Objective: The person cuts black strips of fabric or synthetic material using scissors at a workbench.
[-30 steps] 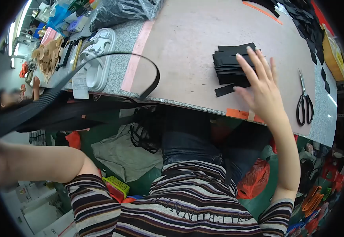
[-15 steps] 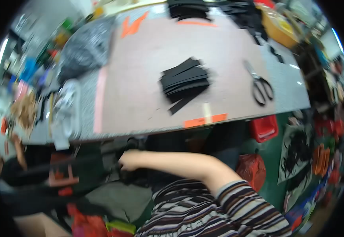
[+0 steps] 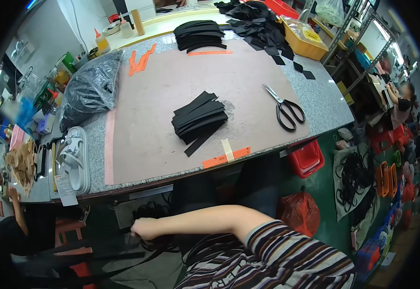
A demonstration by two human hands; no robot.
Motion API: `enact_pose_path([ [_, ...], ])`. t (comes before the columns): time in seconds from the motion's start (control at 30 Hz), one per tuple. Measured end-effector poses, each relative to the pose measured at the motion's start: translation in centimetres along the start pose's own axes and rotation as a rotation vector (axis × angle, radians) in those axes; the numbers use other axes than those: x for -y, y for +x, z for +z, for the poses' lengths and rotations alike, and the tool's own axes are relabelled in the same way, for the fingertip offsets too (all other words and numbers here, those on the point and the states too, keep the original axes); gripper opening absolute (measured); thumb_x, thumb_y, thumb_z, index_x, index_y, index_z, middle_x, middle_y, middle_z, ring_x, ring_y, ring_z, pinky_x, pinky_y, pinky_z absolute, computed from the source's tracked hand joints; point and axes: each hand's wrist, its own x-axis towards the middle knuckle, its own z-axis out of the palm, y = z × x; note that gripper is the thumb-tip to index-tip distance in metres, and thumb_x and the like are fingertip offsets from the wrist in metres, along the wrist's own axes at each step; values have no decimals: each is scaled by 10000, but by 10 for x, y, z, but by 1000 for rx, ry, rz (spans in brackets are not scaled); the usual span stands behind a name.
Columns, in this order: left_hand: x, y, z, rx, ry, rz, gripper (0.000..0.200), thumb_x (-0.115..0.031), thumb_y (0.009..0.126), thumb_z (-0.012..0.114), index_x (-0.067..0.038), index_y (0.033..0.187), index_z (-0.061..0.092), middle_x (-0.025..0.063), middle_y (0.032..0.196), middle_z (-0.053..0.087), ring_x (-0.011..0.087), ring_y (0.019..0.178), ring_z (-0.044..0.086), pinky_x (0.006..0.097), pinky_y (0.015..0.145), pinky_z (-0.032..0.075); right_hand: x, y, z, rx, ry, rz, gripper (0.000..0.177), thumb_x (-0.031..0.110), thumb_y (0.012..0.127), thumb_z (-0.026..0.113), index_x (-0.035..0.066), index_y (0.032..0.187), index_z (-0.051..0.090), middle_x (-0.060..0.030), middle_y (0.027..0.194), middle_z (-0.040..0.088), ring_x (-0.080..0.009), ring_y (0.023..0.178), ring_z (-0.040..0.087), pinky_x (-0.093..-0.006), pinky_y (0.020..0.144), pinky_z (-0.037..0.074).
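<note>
My right hand (image 3: 144, 228) reaches across my lap to the left, its fingers closed on black straps (image 3: 118, 242). These long dark bands trail off toward the lower left, partly blurred. A tangle of thin black cords or strips (image 3: 149, 211) lies just behind the hand. My left hand is out of view. On the mat above my lap rests a loose, fanned stack of black strips (image 3: 199, 118). Scissors (image 3: 285, 108) with black handles lie slightly parted to the right of that stack.
A brownish mat (image 3: 147, 125) covers much of the granite table. More black strips (image 3: 199, 36) and cut black pieces (image 3: 263, 29) lie at the far side. A filled plastic bag (image 3: 92, 89), white sandals (image 3: 76, 161) and a yellow bin (image 3: 304, 39) stand around. Other people are at both sides.
My view has shifted, and the table appears lower and sharper. The forearm at the lower left has left the frame. My right hand stays closed near the straps, which now stretch to the lower left.
</note>
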Motion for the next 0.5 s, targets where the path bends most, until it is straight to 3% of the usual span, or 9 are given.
enact_pose_path([
  [0.07,44,-55,-22,40,385,-272,118,-119,984,509,-26,934,563,-1,629,503,70,447,393,205,401,313,66,-14,-75,-178,315,-138,87,2,748,604,-25,830,610,-219,779,655,-433,797,636,-462,687,499],
  [0.17,124,-156,-58,63,801,-641,246,-169,1041,462,-49,839,535,-26,697,455,35,523,355,201,448,287,172,-50,-174,-319,664,-636,73,57,877,582,-13,858,579,-227,791,629,-400,806,627,-430,702,476],
  [0.2,147,-154,-37,-104,709,-801,224,-179,985,539,-23,828,575,-4,624,511,24,424,372,220,393,244,165,-47,-175,-277,567,-547,75,66,880,586,-6,863,584,-223,792,633,-396,808,632,-433,701,477],
  [0.27,170,-178,-46,-384,358,-968,228,-201,998,546,-16,865,572,-28,543,462,14,378,342,200,353,225,126,-33,-160,-190,361,-396,78,84,887,594,7,873,595,-214,793,641,-388,810,640,-439,699,478],
  [0.33,181,-192,-57,-467,402,-997,250,-207,1004,554,-9,852,573,-38,489,424,16,344,321,189,326,221,47,-26,-125,-17,-50,-8,71,87,896,597,26,862,609,-217,770,630,-388,796,644,-447,684,478],
  [0.4,187,-205,-69,-414,597,-994,217,-200,1004,559,-48,850,574,-45,519,448,13,369,341,194,346,228,60,-23,-138,-309,126,-257,64,63,889,599,33,834,609,-222,763,619,-392,791,644,-444,674,479],
  [0.43,187,-213,-73,-372,720,-1003,211,-205,1004,562,-66,846,574,-45,539,465,11,386,355,192,357,234,117,-27,-185,-361,182,-294,46,32,861,602,25,815,600,-220,799,624,-384,806,643,-424,687,483],
  [0.47,188,-215,-77,-339,768,-942,181,-209,997,575,-98,853,576,-61,595,482,5,436,392,186,385,250,155,-29,-217,-448,296,-518,27,30,861,601,13,842,605,-212,795,625,-386,781,626,-415,679,479],
  [0.5,185,-236,-93,-466,742,-1000,141,-230,975,604,-106,909,589,-58,645,499,6,473,417,177,400,268,185,-32,-240,-595,303,-675,41,36,879,598,2,874,620,-214,773,619,-385,737,612,-414,666,476],
])
